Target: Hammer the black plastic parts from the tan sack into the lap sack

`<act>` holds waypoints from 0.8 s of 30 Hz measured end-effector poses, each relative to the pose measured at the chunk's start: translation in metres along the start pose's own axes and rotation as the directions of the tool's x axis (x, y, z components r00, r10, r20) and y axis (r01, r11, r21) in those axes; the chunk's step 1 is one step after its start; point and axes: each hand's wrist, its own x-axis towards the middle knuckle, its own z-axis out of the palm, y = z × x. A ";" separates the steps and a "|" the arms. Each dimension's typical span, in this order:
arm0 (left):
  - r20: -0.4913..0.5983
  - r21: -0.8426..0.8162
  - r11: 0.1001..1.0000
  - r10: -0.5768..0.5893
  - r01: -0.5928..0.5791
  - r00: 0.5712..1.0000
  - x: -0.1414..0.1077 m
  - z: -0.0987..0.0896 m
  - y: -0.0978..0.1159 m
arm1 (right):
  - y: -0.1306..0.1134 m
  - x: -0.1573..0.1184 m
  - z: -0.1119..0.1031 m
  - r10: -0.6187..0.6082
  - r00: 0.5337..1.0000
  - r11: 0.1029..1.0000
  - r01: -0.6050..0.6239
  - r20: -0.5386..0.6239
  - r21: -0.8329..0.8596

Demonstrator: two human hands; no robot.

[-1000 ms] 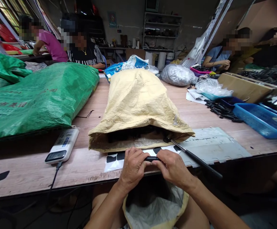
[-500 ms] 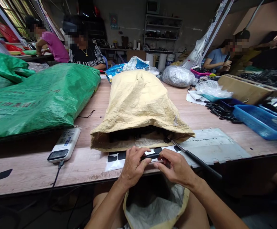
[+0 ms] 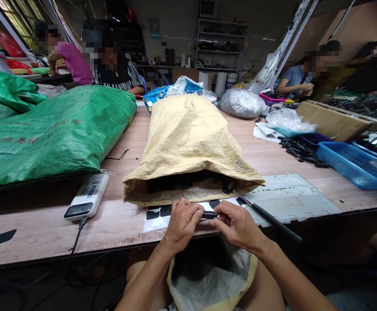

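Observation:
A small black rod-like piece (image 3: pixel 209 214) spans the gap between my two hands at the table's front edge. My left hand (image 3: pixel 183 222) is closed round its left end, the thumb laid over it. The fingertips of my right hand (image 3: pixel 235 220) pinch the right end. Just beyond them lies a cream woven sack (image 3: pixel 188 134), its dark mouth facing me. A black-handled tool with a metal shaft (image 3: pixel 273 222) leans out of that mouth on the right. Below my hands, an open sack with a pale lining (image 3: pixel 214 285) rests between my legs.
A green sack (image 3: pixel 59 134) fills the left, with a white power bank (image 3: pixel 87 196) and its cable before it. A grey sheet (image 3: pixel 295 198), a blue tray (image 3: pixel 353 166) and black parts (image 3: pixel 301 151) lie right. Several people sit farther back.
My left thumb has come down over the black piece, and my left fingers have closed further round it. My right hand has hardly moved.

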 end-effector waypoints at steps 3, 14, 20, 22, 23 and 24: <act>-0.001 0.013 1.000 0.003 -0.003 1.000 0.000 -0.001 0.000 | -0.001 0.000 -0.001 0.002 1.000 1.000 -0.002 0.012 -0.019; 0.021 0.011 1.000 0.027 -0.027 0.999 -0.001 -0.002 0.003 | -0.009 -0.002 0.001 -0.050 0.998 0.991 0.055 0.043 -0.121; -0.111 -0.101 0.995 -0.024 0.012 0.994 -0.003 -0.006 0.007 | -0.029 -0.022 -0.028 0.050 0.977 0.992 -0.023 0.210 -0.127; -0.153 -0.125 0.992 -0.037 0.017 0.988 -0.004 -0.006 0.007 | -0.034 -0.033 -0.030 0.081 0.944 0.988 -0.033 0.319 -0.154; -0.160 -0.125 0.992 -0.035 0.015 0.986 -0.004 -0.006 0.007 | -0.035 -0.039 -0.026 0.101 0.931 0.981 -0.034 0.350 -0.194; -0.161 -0.116 0.993 -0.031 0.012 0.987 -0.004 -0.005 0.007 | -0.034 -0.044 -0.017 0.128 0.922 0.967 -0.034 0.366 -0.252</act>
